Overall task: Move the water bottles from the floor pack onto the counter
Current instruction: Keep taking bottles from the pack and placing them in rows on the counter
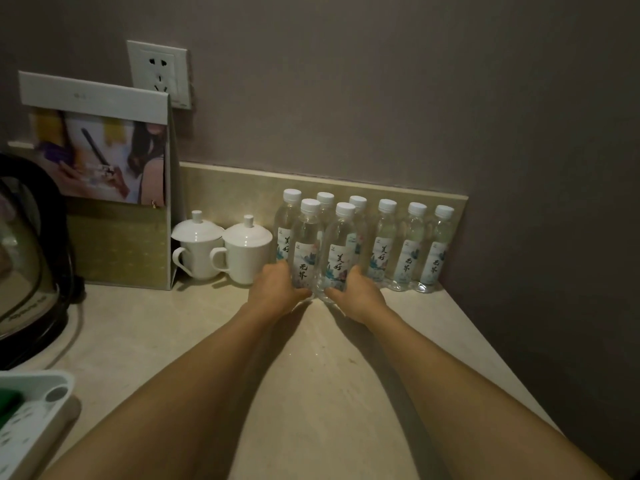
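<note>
Several clear water bottles with white caps and printed labels stand along the backsplash on the beige counter point(207, 341). Two more stand in front of that row. My left hand point(277, 289) is closed around the base of the front left bottle point(306, 244). My right hand point(356, 292) grips the base of the front right bottle point(339, 251). Both front bottles are upright and touch each other. The row behind runs to the right, ending with a bottle point(436, 247) near the wall corner. The floor pack is out of view.
Two white lidded cups point(221, 251) stand left of the bottles. A tall paper bag point(114, 188) leans at the wall under a socket. A black kettle point(31, 251) sits at far left, and a white tray point(31, 417) at the lower left. The counter's right edge runs diagonally.
</note>
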A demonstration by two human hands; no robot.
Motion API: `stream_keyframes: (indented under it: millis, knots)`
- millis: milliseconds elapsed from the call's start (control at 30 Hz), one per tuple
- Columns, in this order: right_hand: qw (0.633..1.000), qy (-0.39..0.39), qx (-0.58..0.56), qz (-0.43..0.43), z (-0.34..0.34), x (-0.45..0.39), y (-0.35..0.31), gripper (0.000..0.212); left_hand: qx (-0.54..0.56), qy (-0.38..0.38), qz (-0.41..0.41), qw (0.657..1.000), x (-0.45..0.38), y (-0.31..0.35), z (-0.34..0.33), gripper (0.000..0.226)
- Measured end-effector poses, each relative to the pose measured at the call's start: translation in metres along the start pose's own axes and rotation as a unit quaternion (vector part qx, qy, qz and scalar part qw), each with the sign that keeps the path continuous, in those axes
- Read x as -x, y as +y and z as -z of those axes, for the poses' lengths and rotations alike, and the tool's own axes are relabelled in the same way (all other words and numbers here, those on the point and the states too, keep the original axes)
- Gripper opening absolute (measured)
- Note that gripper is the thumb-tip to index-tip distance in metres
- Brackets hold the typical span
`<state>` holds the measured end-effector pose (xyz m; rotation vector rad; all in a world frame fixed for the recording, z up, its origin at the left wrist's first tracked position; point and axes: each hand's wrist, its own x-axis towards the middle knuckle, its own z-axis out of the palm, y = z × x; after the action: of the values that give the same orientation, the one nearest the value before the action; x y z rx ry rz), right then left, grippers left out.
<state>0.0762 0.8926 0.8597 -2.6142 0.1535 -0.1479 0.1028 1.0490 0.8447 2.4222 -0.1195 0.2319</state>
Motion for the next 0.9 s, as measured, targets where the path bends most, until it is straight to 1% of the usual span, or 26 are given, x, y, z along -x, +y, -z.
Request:
stream_keyframes:
  millis: [133,233,367,467,567,600,700,900]
  knots:
    - [1.0,-0.007,-0.006,-0.011,0.004,0.006,-0.002,0.054,-0.028,-0.026,0.001,0.999,0.001,-0.001,0.012,0.055]
    - [1.0,0.001,0.001,-0.007,0.013,0.011,-0.003,0.055,-0.088,-0.032,-0.001,0.996,0.004,0.003,0.021,0.046]
    - [1.0,0.012,0.003,-0.004,0.032,0.022,0.001,0.053,-0.13,-0.023,-0.037,0.991,0.011,0.022,0.029,0.04]
    - [0.999,0.038,0.003,0.001,0.054,0.029,0.005,0.047,-0.128,-0.031,-0.067,0.989,0.019,0.051,0.036,0.032]
    - [0.998,0.069,0.011,0.005,0.084,0.036,0.011,0.04,-0.126,-0.015,-0.099,0.987,0.026,0.085,0.04,0.038]
    - [0.997,0.079,0.012,0.005,0.095,0.039,0.014,0.04,-0.127,-0.007,-0.108,0.986,0.029,0.098,0.041,0.038]
    - [0.994,0.111,0.015,0.006,0.127,0.049,0.025,0.047,-0.124,0.015,-0.143,0.982,0.04,0.136,0.04,0.039]
    - [0.987,0.154,-0.014,0.034,0.175,0.073,0.066,0.04,-0.116,0.02,-0.168,0.979,0.07,0.205,0.019,0.038]
